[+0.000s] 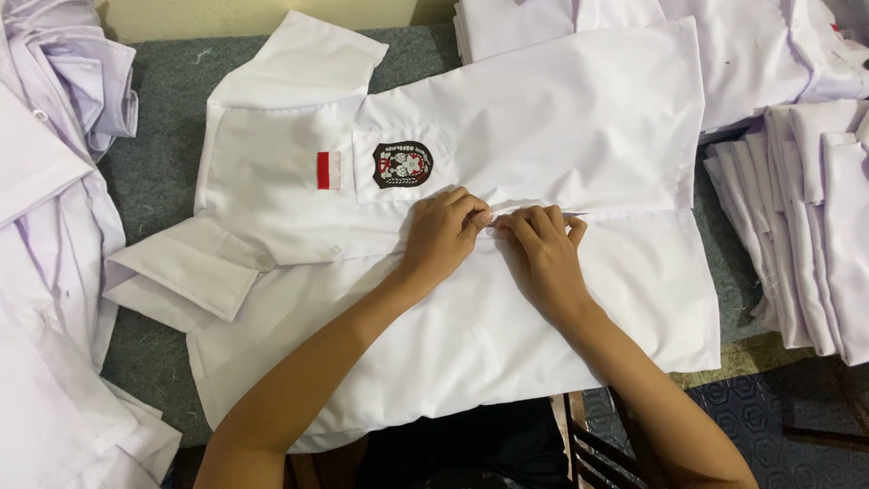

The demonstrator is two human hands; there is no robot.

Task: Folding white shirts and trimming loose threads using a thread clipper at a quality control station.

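Observation:
A white short-sleeved shirt (507, 136) lies flat on the grey-covered table (167, 86), its collar to the left. Its chest pocket carries a dark oval badge (402, 165), with a small red-and-white patch (328, 170) beside it. My left hand (444, 234) and my right hand (541, 249) meet at the shirt's front placket, fingertips pinching the fabric edge close together. Whatever sits under my fingers is hidden.
Loose white shirts (50, 226) are heaped along the left side. A stack of folded white shirts (806, 226) stands at the right, and more white garments (751, 45) lie at the back right. Dark floor shows at the bottom right.

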